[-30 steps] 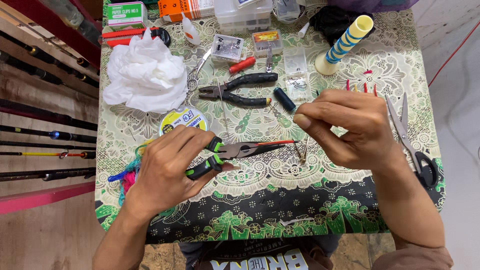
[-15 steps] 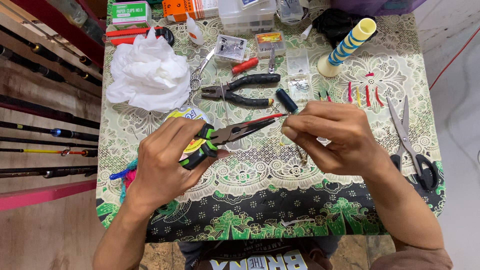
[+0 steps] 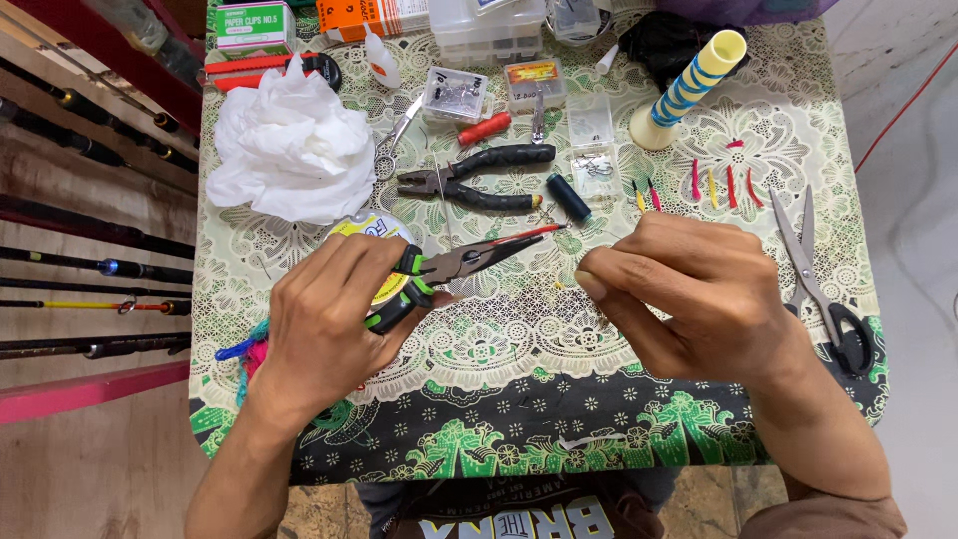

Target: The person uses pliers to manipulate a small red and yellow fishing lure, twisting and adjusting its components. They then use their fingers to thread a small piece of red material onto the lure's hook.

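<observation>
While left hand (image 3: 324, 319) grips green-handled pliers (image 3: 454, 268), jaws point right toward right hand (image 3: 699, 289), tips near red strip (image 3: 529, 234). Right hand: thumb and fingers pressed together, pinching small item; item too small to identify. Both hands above bench (image 3: 639, 439) centre, apart from each other. Black pliers (image 3: 474, 178) lie just behind, dark spool (image 3: 569, 197) beside them. Scissors (image 3: 823, 284) at right of right hand. White tissue (image 3: 289, 150) at left rear. Line reel (image 3: 374, 232) partly under left hand.

The left hand (image 3: 324, 314) has swung the needle-nose pliers (image 3: 469, 260) up from pointing at the right hand (image 3: 699, 294), tips now raised toward the thread spool (image 3: 569, 197).
</observation>
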